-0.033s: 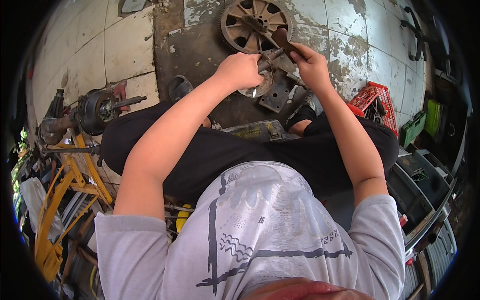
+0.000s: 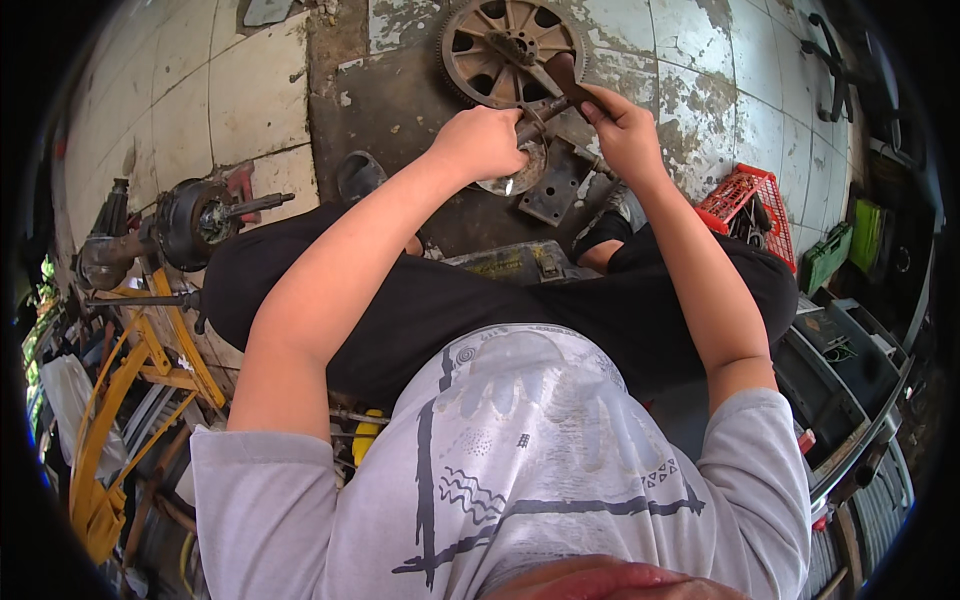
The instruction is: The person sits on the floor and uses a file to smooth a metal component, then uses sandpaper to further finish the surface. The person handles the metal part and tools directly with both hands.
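My right hand (image 2: pixel 618 128) pinches a dark brown, flat piece (image 2: pixel 584 92), perhaps cloth or sandpaper, at the upper end of a metal shaft (image 2: pixel 546 114). My left hand (image 2: pixel 483 143) is closed on the shaft's lower part, beside a ring around it; its fingertips are partly hidden. Below lies a round metal disc (image 2: pixel 522 168) with a shiny edge. Right of that is a square metal plate with holes (image 2: pixel 555 188). A large rusty toothed wheel (image 2: pixel 478 45) lies flat on the floor beyond my hands.
An axle housing with a drum (image 2: pixel 190 225) lies left, near yellow metal frames (image 2: pixel 160 370). A red plastic basket of parts (image 2: pixel 748 212) and green cases (image 2: pixel 828 255) stand right. A dark case (image 2: pixel 505 262) is before my crossed legs. Grey bins (image 2: pixel 835 365) sit at lower right.
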Tool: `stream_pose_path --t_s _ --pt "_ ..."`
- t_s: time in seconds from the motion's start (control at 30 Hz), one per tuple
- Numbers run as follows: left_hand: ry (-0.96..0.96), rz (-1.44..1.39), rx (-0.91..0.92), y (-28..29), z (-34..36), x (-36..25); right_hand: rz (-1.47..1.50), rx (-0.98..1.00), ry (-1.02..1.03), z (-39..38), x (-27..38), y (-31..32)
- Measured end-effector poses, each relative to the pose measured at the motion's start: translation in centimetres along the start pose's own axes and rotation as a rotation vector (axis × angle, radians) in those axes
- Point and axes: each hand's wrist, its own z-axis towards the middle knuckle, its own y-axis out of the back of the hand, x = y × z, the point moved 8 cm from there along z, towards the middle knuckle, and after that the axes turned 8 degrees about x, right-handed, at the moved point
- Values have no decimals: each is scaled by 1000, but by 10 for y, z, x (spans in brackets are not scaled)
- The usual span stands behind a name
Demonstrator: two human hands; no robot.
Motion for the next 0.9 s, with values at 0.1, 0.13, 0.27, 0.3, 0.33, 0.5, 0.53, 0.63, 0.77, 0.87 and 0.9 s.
stream_pose_path --t_s 0.1,0.13,0.27,0.3,0.33,0.5,0.53,0.63,0.77,0.87,0.9 --pt "21 17 -3 -2 1 6 32 1 58 0 14 3" --pt "15 27 -3 -2 2 3 35 -16 74 -2 16 6" --pt "23 -12 13 -3 -2 5 8 37 -25 3 0 -3" --pt "20 -4 10 -3 0 2 30 11 16 2 2 1" --pt "22 0 8 -3 -1 1 54 -9 57 -2 9 4" --pt "17 8 7 -4 0 3 36 14 -37 0 -10 -1" --pt "21 9 1 -2 -3 3 22 19 -11 0 3 3" --pt "40 15 34 1 -2 -2 41 4 29 1 9 3" --pt "20 9 7 -1 -2 3 -26 39 -26 -1 7 -3" --pt "22 9 23 -1 -1 2 12 10 40 -3 15 6" --pt "13 14 12 0 -1 2 12 12 36 -1 12 2"
